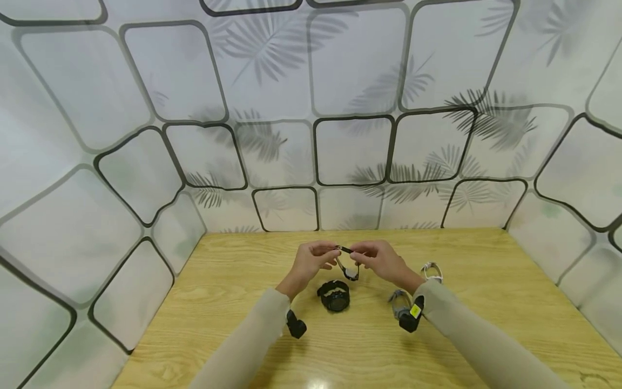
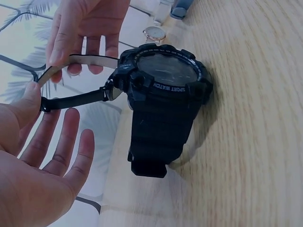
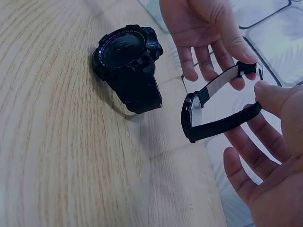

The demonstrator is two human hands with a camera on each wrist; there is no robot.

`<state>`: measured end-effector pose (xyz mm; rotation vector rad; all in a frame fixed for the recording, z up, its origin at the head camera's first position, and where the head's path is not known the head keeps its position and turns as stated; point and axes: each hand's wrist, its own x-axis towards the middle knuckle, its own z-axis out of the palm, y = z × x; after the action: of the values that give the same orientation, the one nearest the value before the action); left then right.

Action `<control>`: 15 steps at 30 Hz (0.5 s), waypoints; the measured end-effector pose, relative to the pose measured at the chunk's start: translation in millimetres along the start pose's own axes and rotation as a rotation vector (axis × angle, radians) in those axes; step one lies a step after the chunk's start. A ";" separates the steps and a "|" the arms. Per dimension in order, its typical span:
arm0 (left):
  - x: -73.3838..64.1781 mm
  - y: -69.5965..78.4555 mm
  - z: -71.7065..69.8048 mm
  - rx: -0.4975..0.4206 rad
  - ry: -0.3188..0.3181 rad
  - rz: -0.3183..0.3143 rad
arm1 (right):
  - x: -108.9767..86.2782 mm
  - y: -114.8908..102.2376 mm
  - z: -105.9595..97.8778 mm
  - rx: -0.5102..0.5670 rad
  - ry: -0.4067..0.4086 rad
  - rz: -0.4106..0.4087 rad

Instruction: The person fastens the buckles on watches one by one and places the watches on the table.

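Both hands hold up a wristwatch with a thin black strap [image 3: 222,124] above the wooden table, its face hanging downward in a loop. My left hand [image 1: 310,262] pinches the buckle end of the strap between thumb and fingers. The strap's other end is pinched by my right hand [image 1: 381,261], close to the left fingertips. Seen from the right wrist, the strap's inner side is pale and the dark watch case [image 3: 188,116] hangs at the loop's far end. A chunky black sport watch [image 2: 163,85] stands on the table just in front of the hands.
A grey watch [image 1: 399,303] lies under the right wrist, partly hidden by the wrist camera [image 1: 411,320]. Farther right is a white-strapped watch [image 1: 432,271]. Patterned cloth walls [image 1: 355,151] close off the table's [image 1: 233,286] back and sides.
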<state>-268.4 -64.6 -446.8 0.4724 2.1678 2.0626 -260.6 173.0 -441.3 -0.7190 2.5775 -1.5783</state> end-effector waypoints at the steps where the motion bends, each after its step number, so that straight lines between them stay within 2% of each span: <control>1: -0.2 -0.2 0.1 0.005 0.000 -0.002 | -0.2 -0.2 0.2 0.002 0.004 0.002; 10: -2.0 0.8 1.2 0.002 -0.004 -0.004 | -0.5 -4.0 1.2 0.023 0.000 0.018; 15: -1.3 0.0 1.9 -0.004 -0.026 -0.028 | 0.1 -3.3 3.6 0.001 0.000 -0.011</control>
<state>-266.5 -63.2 -447.1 0.4629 2.1425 2.0350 -258.5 168.7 -440.3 -0.7346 2.5768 -1.5829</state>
